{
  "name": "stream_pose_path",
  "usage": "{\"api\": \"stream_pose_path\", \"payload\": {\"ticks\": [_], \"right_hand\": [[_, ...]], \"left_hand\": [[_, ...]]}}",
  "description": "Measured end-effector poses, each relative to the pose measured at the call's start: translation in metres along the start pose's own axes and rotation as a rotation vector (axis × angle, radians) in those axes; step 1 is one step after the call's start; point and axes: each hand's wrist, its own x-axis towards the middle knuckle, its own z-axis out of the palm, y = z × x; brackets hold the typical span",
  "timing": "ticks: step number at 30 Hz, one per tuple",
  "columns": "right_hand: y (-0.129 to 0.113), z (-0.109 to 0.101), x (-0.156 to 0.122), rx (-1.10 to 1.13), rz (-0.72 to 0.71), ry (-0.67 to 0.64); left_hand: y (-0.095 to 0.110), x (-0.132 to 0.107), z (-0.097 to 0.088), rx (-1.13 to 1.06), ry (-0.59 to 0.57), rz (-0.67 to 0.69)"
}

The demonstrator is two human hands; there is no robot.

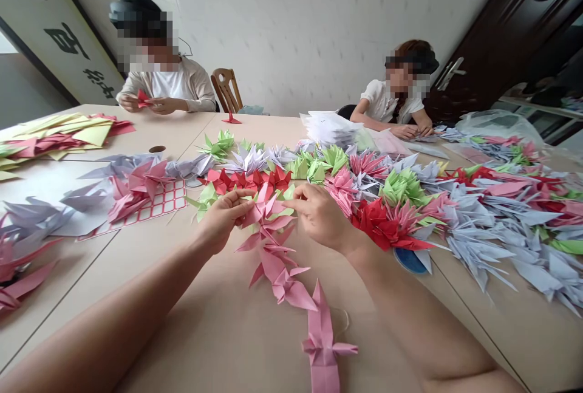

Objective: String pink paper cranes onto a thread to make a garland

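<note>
two hands (226, 214) (319, 214) pinch pink cranes (273, 264), a plastic bag (501, 124) beyond.

At its far end, a pink paper-crane row (274, 266) is pinched by the left hand (228, 214) and the right hand (317, 211).

Pink folded-paper pieces (276, 266) lie in a close, overlapping row on the counter (218, 320), slanting from the far end between the two hands toward the near right. Sharp points stick out to left and right, and pale green tips show among the farthest ones. The left hand (223, 214) pinches pink paper at that far end. Nearest is a flatter, creased pink piece (323, 317) — a long tip pointing far, narrow folded arms at its sides, its near end out of view.
</note>
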Motion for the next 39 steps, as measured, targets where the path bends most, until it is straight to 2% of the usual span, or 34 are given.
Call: {"api": "stream_pose_path", "payload": {"ticks": [2, 4, 8, 10, 14, 16, 21, 24, 29, 36, 39], "right_hand": [[-0.005, -0.011, 0.0, 0.025, -0.003, -0.037], [-0.011, -0.017, -0.002, 0.052, 0.03, -0.148], [-0.018, -0.013, -0.005, 0.051, 0.141, -0.421], [-0.02, -0.015, -0.005, 0.025, 0.184, -0.488], [-0.027, -0.035, -0.004, 0.077, 0.133, -0.466], [-0.03, -0.043, -0.003, 0.134, 0.1, -0.501], [-0.031, -0.036, -0.005, 0.182, 0.115, -0.679], [-0.031, -0.04, -0.005, 0.177, 0.131, -0.689], [-0.039, -0.063, -0.005, 0.249, 0.058, -0.659], [-0.043, -0.057, -0.004, 0.233, 0.013, -0.803], [-0.048, -0.074, -0.003, 0.431, -0.093, -0.827]], "left_hand": [[0.0, 0.002, -0.001, -0.017, 0.03, 0.005], [0.0, 0.003, -0.002, -0.028, 0.048, 0.003], [-0.001, 0.005, -0.004, -0.038, 0.062, -0.003], [-0.001, 0.006, -0.005, -0.046, 0.071, 0.004], [-0.003, 0.01, -0.007, -0.061, 0.088, 0.018], [-0.003, 0.011, -0.008, -0.069, 0.099, 0.024], [-0.003, 0.012, -0.008, -0.078, 0.125, 0.031], [-0.001, 0.012, -0.006, -0.087, 0.135, 0.043], [0.0, 0.012, -0.006, -0.093, 0.139, 0.047], [-0.003, 0.013, -0.007, -0.099, 0.12, 0.045], [-0.002, 0.013, -0.007, -0.102, 0.107, 0.053]]}}
